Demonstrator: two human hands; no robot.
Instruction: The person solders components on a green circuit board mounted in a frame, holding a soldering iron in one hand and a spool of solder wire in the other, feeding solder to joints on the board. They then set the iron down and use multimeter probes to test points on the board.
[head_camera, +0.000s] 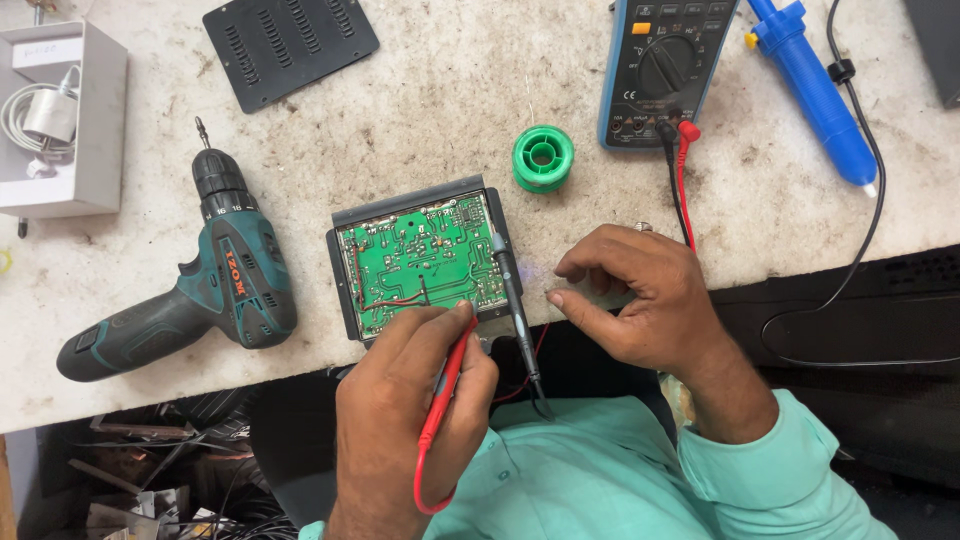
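In the middle of the frame a green circuit board (420, 262) lies in its shallow dark case on the pale, stained bench (450, 90), close to the near edge. The left hand (415, 400) comes from the lower centre and its fingers (455, 325) are pressed around a red probe (447, 385), like holding a pen, with the tip at the lower edge of the board. The right hand (635, 295) rests just to the right of the board. Its fingers are curled loosely and the thumb points to the left; I cannot tell if it pinches something. A black probe (515, 305) lies along the right edge of the board, apart from the right hand.

The board looks light and stiff, but fragile: the solder side is up, with many small joints, so I think it is better to take it by the edges of the case and not to press on the green face. The probes are thin and light, with soft wires that can pull them away.

In the upper right of the frame stands a blue meter (660, 65) with red and black wires, and a blue suction pump (815, 95) beside it. A green solder reel (543, 158) sits above the board. A teal drill (195, 290) lies at the left.
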